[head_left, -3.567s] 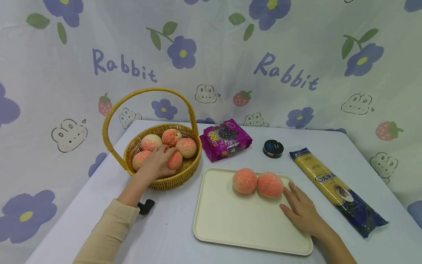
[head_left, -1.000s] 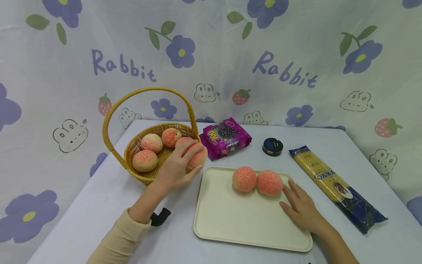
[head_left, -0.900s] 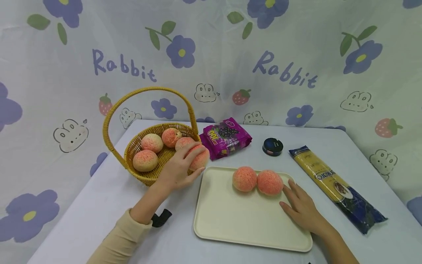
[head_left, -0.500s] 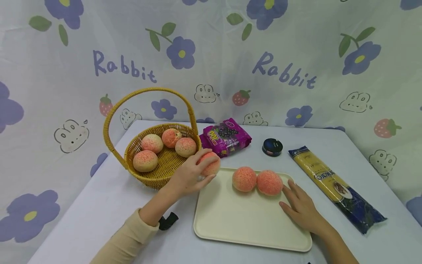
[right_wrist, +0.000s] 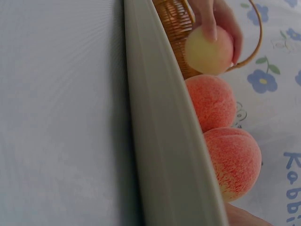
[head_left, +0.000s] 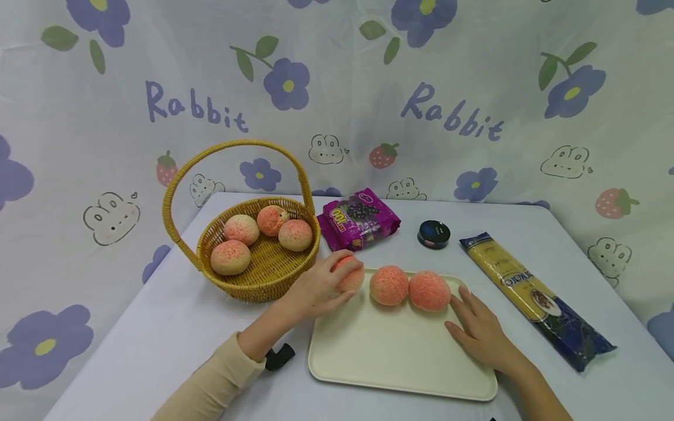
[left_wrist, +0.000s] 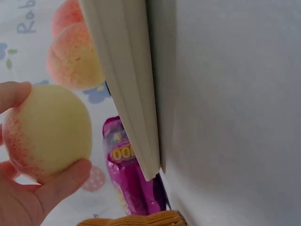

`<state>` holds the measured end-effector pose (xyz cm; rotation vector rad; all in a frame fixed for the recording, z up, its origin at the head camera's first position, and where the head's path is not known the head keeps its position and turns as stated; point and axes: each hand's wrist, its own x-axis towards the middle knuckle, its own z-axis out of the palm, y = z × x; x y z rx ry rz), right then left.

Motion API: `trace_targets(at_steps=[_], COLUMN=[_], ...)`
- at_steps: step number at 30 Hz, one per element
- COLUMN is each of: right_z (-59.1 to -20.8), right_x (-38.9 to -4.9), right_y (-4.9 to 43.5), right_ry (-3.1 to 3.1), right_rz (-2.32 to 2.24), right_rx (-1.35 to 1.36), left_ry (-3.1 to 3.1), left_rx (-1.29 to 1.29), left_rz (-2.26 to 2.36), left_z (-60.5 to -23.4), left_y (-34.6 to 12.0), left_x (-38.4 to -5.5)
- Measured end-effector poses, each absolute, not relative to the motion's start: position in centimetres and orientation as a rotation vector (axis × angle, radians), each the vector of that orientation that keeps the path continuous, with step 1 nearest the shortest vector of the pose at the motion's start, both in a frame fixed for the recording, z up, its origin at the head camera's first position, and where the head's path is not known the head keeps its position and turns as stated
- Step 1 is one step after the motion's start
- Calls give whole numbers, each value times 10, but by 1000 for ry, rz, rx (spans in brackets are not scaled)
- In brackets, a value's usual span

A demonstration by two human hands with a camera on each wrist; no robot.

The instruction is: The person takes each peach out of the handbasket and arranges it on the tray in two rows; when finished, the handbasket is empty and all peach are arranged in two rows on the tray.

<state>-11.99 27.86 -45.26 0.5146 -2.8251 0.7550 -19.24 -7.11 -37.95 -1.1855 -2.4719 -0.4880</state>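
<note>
My left hand (head_left: 320, 287) grips a pink and cream peach (head_left: 354, 278) at the back left corner of the cream tray (head_left: 389, 356). Thumb and fingers curl round this peach in the left wrist view, where it appears off the tray's rim. Two more peaches, a paler one (head_left: 389, 285) and a redder one (head_left: 429, 291), sit side by side along the tray's back. My right hand (head_left: 484, 336) rests on the tray's right edge with fingers extended, fingertips close to the redder peach. Several peaches remain in the wicker basket (head_left: 253, 292), left of the tray.
Behind the tray lie a purple grape-printed packet (head_left: 360, 219) and a round dark tin (head_left: 434, 234). A long blue and yellow pasta packet (head_left: 532, 298) lies to the right. The basket's tall handle (head_left: 237, 145) arches upward. A patterned curtain hangs behind the table.
My left hand has lifted a peach out of the basket and carried it right, over the rim, to the tray's back left corner. My right hand has stayed on the tray's edge.
</note>
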Motion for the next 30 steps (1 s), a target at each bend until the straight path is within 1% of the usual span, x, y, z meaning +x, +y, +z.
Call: trace_targets(at_steps=[13,30], right_z=[-456,-454], right_x=[-120,-120], right_y=[279,278], right_ry=[-2802,-2791], right_rz=[755,754], right_rx=[525,521], left_ry=[-2620,-2584], left_rx=[-1217,-1383], left_rz=[-414,-372], left_z=[-380,-381], left_y=[-67,-63], left_x=[-197,-205])
